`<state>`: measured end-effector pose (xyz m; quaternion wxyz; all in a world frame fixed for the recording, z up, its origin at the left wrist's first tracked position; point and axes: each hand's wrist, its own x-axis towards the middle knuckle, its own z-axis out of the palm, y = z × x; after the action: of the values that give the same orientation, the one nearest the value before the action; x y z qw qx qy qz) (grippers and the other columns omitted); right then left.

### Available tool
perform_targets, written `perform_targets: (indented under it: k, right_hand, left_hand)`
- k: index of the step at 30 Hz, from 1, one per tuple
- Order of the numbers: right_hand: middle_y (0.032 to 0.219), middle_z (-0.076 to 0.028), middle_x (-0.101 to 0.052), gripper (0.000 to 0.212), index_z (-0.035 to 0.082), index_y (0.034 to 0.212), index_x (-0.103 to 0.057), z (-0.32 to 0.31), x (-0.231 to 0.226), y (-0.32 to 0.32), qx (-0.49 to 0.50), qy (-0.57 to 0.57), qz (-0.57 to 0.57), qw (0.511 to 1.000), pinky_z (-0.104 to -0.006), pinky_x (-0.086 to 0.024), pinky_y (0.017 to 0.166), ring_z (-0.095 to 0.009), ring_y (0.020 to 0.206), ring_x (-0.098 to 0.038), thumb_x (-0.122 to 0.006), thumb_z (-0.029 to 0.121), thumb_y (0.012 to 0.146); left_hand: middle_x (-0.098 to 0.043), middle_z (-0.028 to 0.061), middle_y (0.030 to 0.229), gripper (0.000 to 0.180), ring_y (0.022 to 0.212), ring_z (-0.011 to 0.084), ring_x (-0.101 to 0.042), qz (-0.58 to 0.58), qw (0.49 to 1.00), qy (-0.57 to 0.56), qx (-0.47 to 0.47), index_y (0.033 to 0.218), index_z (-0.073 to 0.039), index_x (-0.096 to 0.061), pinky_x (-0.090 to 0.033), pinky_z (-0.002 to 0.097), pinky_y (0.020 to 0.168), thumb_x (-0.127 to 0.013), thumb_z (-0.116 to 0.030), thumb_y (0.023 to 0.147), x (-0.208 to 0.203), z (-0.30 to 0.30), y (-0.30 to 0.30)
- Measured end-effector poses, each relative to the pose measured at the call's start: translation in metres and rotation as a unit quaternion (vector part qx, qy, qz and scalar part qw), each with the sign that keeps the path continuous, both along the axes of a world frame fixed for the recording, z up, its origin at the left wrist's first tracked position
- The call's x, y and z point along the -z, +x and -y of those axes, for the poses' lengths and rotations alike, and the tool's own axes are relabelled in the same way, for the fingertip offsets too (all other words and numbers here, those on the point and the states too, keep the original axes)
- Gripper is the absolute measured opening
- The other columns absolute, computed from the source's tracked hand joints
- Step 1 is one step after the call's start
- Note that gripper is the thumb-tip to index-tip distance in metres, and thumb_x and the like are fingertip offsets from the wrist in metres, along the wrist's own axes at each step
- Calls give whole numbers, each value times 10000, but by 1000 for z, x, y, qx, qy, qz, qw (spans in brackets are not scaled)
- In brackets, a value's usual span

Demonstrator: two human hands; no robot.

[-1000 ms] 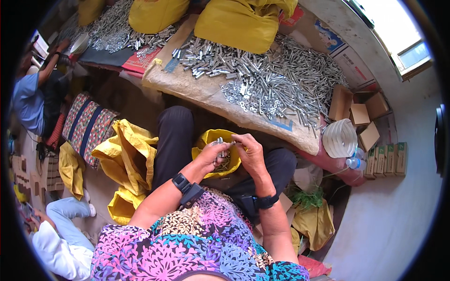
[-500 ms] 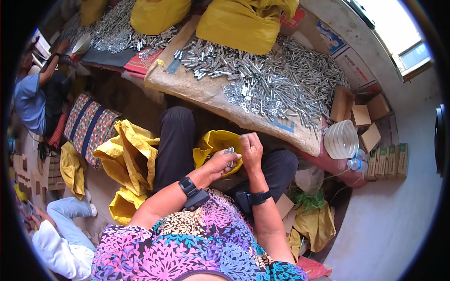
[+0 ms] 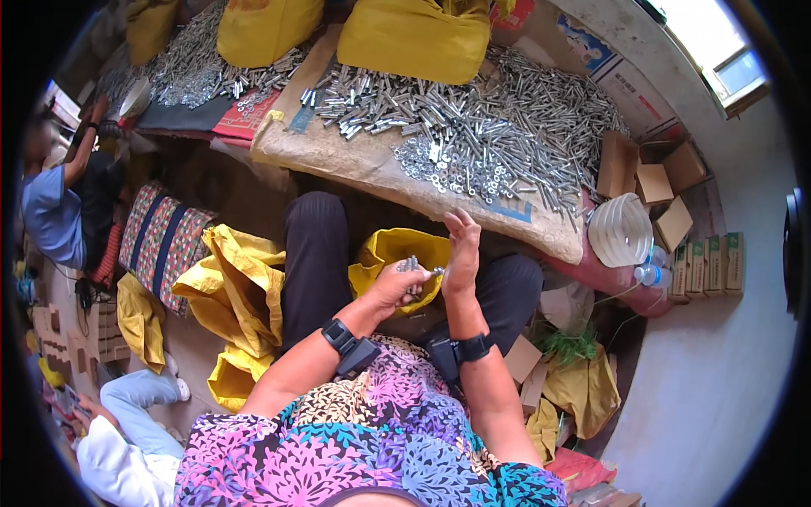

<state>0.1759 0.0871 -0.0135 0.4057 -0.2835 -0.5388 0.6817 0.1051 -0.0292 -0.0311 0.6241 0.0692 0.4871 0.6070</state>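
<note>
My left hand (image 3: 395,286) is closed around a few metal bolts (image 3: 411,264), over the mouth of a yellow woven sack (image 3: 363,275) between my knees. The end of one bolt sticks out toward my right hand (image 3: 461,253). That hand is held upright with its fingers stretched out, its palm side close to the bolt end; whether they touch I cannot tell. Beyond my hands, a large heap of metal bolts (image 3: 473,118) covers a worn, padded table (image 3: 338,150). Loose washers (image 3: 456,173) lie at the heap's near side.
Full yellow sacks (image 3: 414,38) stand on the table. A stack of clear plastic bowls (image 3: 619,230), open cardboard boxes (image 3: 653,183) and a plastic bottle (image 3: 652,275) are on the right. More yellow sacks (image 3: 232,279) and a checkered padded seat (image 3: 165,241) lie left. Two other people (image 3: 52,211) sit at left.
My right hand has opened from a closed pinch near the left hand, its fingers now stretched upward. My left hand still grips the bolts, with one bolt end showing more.
</note>
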Motion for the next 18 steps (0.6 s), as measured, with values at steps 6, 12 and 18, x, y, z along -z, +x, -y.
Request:
perform_targets:
  k: [6,12,18]
  right_hand:
    - [1180,-101,-559,656,42,1300,-438,23,6,7,-81,-118,3,990,-358,-250,1035,-214,1150,-464,-291,570,940]
    - [1064,-84,-603,437,26,1206,-524,15,37,19,-85,-89,86,989,-307,-370,950,-167,1029,-534,-440,372,953]
    - [912,-32,-609,196,1,1038,-612,18,38,24,-164,-39,179,969,-220,-466,724,-98,808,-574,-575,139,904]
  left_hand:
    - [-515,-30,618,180,405,35,-415,-64,997,-47,5,940,-80,-578,-279,168,350,-631,-200,818,5,6,-10]
    - [-574,-18,670,224,417,34,-431,-45,997,-46,33,1008,-75,-584,-281,163,352,-621,-174,811,15,9,-17]
    - [-592,0,690,143,430,37,-456,21,999,-18,40,939,-78,-579,-315,157,359,-607,-130,809,22,10,-21]
